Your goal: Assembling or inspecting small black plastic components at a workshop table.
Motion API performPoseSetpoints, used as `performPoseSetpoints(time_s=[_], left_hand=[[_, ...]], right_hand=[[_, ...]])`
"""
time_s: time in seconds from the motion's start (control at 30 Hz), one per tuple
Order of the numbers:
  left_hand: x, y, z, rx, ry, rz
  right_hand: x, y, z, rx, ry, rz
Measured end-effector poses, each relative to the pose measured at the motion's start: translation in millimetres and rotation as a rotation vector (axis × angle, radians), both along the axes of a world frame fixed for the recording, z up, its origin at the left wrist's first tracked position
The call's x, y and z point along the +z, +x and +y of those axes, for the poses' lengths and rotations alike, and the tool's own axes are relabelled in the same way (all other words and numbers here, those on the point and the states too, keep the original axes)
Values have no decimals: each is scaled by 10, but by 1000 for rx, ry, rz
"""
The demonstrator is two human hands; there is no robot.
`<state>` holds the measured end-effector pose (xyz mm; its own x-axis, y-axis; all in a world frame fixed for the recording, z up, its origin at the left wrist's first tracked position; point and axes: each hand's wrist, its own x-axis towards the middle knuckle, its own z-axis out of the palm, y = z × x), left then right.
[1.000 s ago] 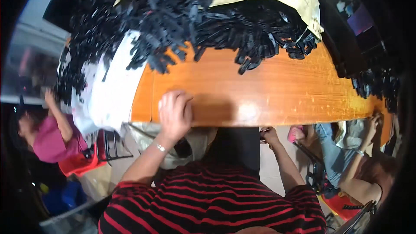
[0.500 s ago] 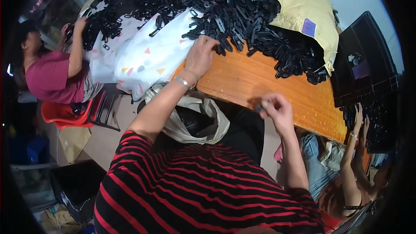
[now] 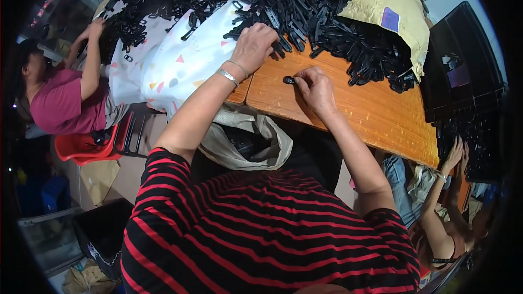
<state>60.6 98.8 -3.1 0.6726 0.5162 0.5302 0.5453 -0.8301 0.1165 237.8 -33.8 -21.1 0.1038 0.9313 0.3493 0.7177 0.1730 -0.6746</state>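
Observation:
A small black plastic piece (image 3: 289,80) with a rounded end is pinched between the thumb and fingers of my right hand (image 3: 317,91), just over the wooden table (image 3: 338,111). My left hand (image 3: 255,47) rests at the near edge of a large heap of black plastic clip-like parts (image 3: 297,8). Its fingers are bent and closed, their tips down among the parts, and what they grip is hidden. In my lap, between the table edge and my body, a pale woven sack (image 3: 280,155) hangs with its mouth wide; dark things lie inside.
White patterned cloth (image 3: 177,71) covers the table's left side. A yellowish sack (image 3: 381,0) lies beyond the heap. One person (image 3: 71,92) works at the left near a red chair (image 3: 87,147); another person's hands (image 3: 455,155) reach into black parts beside a black crate (image 3: 457,71).
My right hand has moved up and left from the table's front edge to above the tabletop, bringing the black piece along. My left hand stays at the heap, slightly farther forward.

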Motion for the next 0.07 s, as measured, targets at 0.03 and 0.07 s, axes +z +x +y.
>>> performPoseSetpoints(time_s=[0.03,0.07], left_hand=[[-1,-11,-10,6,-24,-18],[9,-13,-27,13,-46,-37]], right_hand=[[6,-4,1,19,8,-31],[-20,30,11,7,-8,-24]])
